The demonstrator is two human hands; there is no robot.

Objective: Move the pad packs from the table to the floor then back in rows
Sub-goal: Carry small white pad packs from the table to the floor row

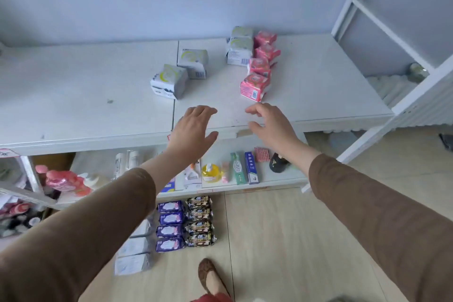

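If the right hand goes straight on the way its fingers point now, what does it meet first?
Probably the nearest pink pad pack at the front of the pink row; the open right hand points up-left towards it over bare white table, though depth is uncertain.

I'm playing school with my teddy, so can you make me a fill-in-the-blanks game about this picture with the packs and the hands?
1. The pink pad packs on the table stand in a row of ____.
2. The purple pad packs lie on the ____.
3. The left hand and right hand are holding ____.
4. The sleeves are ____ in colour.

Missing words: four; floor; nothing; brown
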